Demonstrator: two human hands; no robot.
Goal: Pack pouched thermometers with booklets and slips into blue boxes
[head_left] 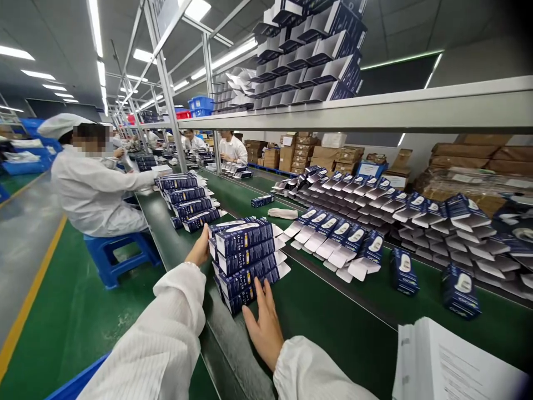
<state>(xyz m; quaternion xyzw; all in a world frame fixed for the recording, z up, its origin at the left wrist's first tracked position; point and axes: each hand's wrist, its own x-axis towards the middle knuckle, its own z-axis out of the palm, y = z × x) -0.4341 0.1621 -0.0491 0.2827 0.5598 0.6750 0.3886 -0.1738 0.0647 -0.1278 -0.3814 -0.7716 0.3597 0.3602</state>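
A stack of dark blue product boxes (245, 261) with open white end flaps stands on the green conveyor belt (325, 316) in front of me. My left hand (200, 251) presses against the stack's far left side. My right hand (263, 325) lies flat against its near side, fingers spread and touching the lowest boxes. Both arms wear white striped sleeves. Neither hand encloses a box.
Another blue box stack (187, 201) stands farther up the belt by a seated person in white (94, 183). Rows of open boxes (345, 233) cover the right side. Two upright boxes (458, 290) and a paper pile (449, 364) are at right. A shelf (375, 114) runs overhead.
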